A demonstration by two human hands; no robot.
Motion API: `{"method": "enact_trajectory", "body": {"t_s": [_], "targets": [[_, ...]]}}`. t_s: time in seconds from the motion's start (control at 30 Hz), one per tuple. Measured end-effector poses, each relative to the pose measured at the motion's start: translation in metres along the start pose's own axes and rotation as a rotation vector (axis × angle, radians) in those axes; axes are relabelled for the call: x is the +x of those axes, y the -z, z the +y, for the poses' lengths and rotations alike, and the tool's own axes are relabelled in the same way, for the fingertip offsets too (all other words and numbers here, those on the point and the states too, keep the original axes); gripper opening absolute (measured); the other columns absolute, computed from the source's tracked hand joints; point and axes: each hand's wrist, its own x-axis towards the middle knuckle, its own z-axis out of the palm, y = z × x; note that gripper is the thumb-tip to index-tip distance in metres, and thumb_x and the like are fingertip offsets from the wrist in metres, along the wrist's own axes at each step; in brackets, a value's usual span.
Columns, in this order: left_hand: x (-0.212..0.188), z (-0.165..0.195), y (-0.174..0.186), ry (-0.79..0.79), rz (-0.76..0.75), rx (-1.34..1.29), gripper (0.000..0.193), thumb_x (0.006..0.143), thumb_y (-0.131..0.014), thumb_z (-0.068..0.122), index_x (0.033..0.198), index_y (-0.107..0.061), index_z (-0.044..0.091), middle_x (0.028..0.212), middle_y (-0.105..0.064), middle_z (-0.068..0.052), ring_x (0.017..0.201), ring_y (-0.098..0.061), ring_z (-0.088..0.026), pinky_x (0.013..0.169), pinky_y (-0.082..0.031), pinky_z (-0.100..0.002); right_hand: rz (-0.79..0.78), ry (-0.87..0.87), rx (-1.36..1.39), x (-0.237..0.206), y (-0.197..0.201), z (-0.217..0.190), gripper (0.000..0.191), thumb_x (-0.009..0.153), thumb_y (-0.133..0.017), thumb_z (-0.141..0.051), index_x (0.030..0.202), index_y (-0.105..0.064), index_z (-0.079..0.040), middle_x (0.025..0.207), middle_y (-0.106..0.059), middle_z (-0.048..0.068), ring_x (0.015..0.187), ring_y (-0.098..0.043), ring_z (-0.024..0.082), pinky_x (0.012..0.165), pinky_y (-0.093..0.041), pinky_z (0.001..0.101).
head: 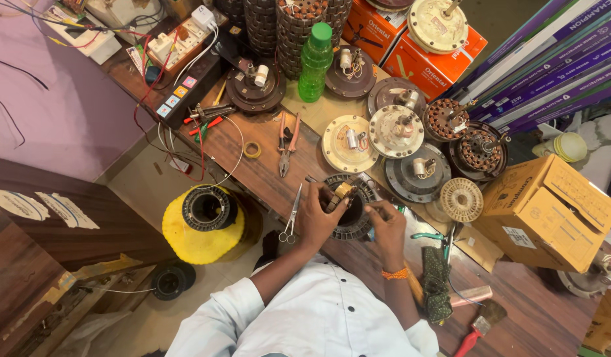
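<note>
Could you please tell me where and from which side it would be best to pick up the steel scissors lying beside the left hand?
Grip the steel scissors by their finger loops, coming from the bench's near edge. The loops lie at the near end, just left of the left hand, while the blades point away toward the red-handled pliers, so that approach probably keeps fingers off the points.

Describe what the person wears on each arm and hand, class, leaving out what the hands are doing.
Both hands, left hand and right hand, are bare: no gloves or rings show. An orange thread band circles the right wrist. White shirt sleeves are pushed up near the elbows, leaving the forearms uncovered.
</note>
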Motion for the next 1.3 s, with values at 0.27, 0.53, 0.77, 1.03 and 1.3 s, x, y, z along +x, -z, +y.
{"method": "enact_trajectory", "body": {"t_s": [0.27, 0.53, 0.77, 1.03, 1.3], "targets": [[0.0, 0.011, 0.005, -0.186, 0.032, 0.072, 0.042, 0.086, -0.079, 0.027, 0.12, -0.065, 0.007, 0.107, -0.073, -0.012, 0.096, -0.07, -0.03, 0.083, -0.054, -0.042, 0.053, -0.059, -0.073, 0.026, 0.028, -0.003, 0.012, 0.091, -0.077, -0.012, 0.101, -0.078, -0.005, 0.076, -0.066, -0.003, 0.059, -0.044, 0.004, 0.053, -0.033, 0.0225], [-0.003, 0.005, -0.005, -0.159, 0.09, 0.064, 0.029, 0.082, -0.081, 0.023, 0.101, -0.071, 0.004, 0.095, -0.07, -0.01, 0.088, -0.069, -0.031, 0.077, -0.053, -0.043, -0.236, 0.412, -0.501, 0.088, 0.014, -0.071, 0.011, 0.095, -0.073, -0.014, 0.104, -0.08, -0.011, 0.088, -0.079, 0.006, 0.065, -0.073, 0.018, 0.059, -0.055, 0.0349], [-0.001, -0.002, -0.01, -0.064, 0.085, -0.046, 0.03, 0.077, -0.084, 0.021, 0.095, -0.069, 0.003, 0.092, -0.07, -0.011, 0.085, -0.07, -0.03, 0.075, -0.054, -0.042, -0.544, 0.928, -0.673, 0.099, -0.02, -0.112, 0.012, 0.089, -0.072, -0.017, 0.097, -0.077, -0.01, 0.088, -0.076, 0.007, 0.075, -0.072, 0.026, 0.066, -0.056, 0.0366], [0.003, -0.001, -0.006, -0.005, 0.08, -0.162, 0.04, 0.076, -0.085, 0.021, 0.106, -0.066, 0.002, 0.102, -0.07, -0.012, 0.094, -0.07, -0.028, 0.081, -0.054, -0.04, -0.778, 0.815, -0.838, 0.111, -0.057, -0.132, 0.013, 0.087, -0.07, -0.024, 0.092, -0.076, -0.014, 0.078, -0.074, 0.008, 0.067, -0.071, 0.03, 0.062, -0.054, 0.0412], [0.009, -0.01, -0.01, 0.224, -0.211, -0.811, 0.055, 0.079, -0.086, 0.017, 0.126, -0.058, 0.009, 0.106, -0.062, 0.0, 0.097, -0.059, -0.009, 0.086, -0.052, -0.027, -0.614, 0.636, -1.023, 0.065, -0.064, -0.136, 0.014, 0.091, -0.068, -0.023, 0.093, -0.073, -0.011, 0.075, -0.072, 0.011, 0.067, -0.071, 0.031, 0.061, -0.054, 0.0425]]}}
